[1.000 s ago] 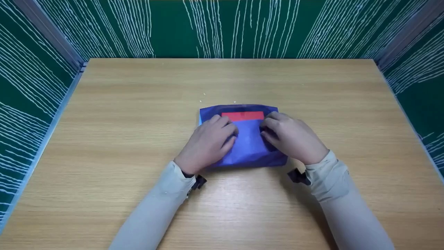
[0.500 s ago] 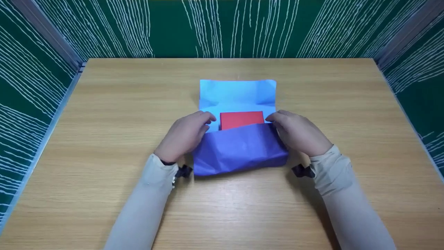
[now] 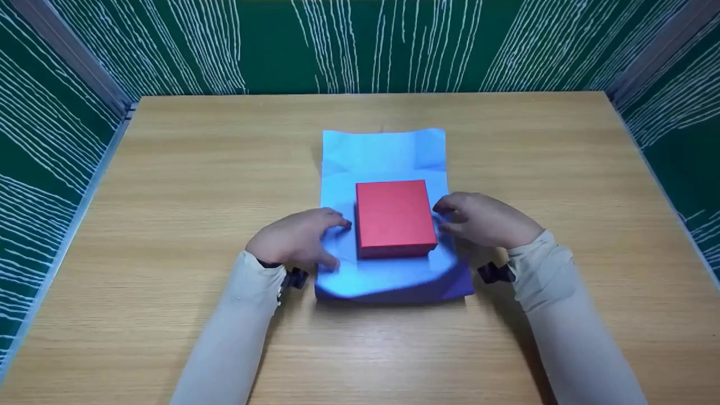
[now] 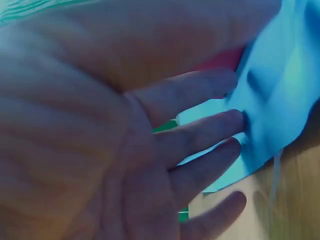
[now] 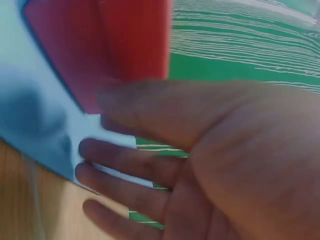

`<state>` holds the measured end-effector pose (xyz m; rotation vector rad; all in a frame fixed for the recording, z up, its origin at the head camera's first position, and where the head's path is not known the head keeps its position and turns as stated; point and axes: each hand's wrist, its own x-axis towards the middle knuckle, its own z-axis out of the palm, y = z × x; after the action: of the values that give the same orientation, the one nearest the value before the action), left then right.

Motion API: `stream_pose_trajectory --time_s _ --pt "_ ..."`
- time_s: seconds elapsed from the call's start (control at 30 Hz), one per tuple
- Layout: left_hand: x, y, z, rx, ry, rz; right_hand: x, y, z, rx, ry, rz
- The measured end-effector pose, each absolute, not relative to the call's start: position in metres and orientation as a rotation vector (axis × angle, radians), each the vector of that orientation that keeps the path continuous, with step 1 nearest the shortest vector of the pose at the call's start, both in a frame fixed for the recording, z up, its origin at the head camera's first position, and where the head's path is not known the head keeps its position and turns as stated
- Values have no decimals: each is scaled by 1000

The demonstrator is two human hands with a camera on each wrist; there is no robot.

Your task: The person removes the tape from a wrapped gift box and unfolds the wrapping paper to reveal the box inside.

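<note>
A red box (image 3: 396,216) sits on a creased sheet of blue paper (image 3: 343,275), light blue on its upper face and darker blue-violet on its underside. Left of the box, my left hand (image 3: 295,236) is at the paper's left edge, fingers parted and holding nothing. On the other side, my right hand (image 3: 486,219) is beside the box and over the paper's right edge, its fingers loosely bent. In the right wrist view, the thumb overlaps the lower part of the box (image 5: 135,40); whether it touches cannot be told.
The wooden table (image 3: 225,157) extends around the paper on all sides. Green panels with white streaky lines (image 3: 275,50) stand behind it and along both sides. The paper's near edge (image 3: 394,295) curls up from the table.
The near flap of paper has unfolded from over the box toward the person, baring the whole box top; the far flap opened earlier. Both hands moved apart and slightly nearer.
</note>
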<state>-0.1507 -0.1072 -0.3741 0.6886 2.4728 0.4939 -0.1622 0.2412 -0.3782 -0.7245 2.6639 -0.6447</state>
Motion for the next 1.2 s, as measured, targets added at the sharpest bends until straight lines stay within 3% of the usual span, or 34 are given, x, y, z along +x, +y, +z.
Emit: stream_pose_trajectory --time_s 0.83,1.2 --pt "-138 -82 -383 662 2620 329 -157 233 -384 -483 2651 -404" --pt "-129 -77 -384 601 2529 229 -143 229 -388 -516 2564 -289"
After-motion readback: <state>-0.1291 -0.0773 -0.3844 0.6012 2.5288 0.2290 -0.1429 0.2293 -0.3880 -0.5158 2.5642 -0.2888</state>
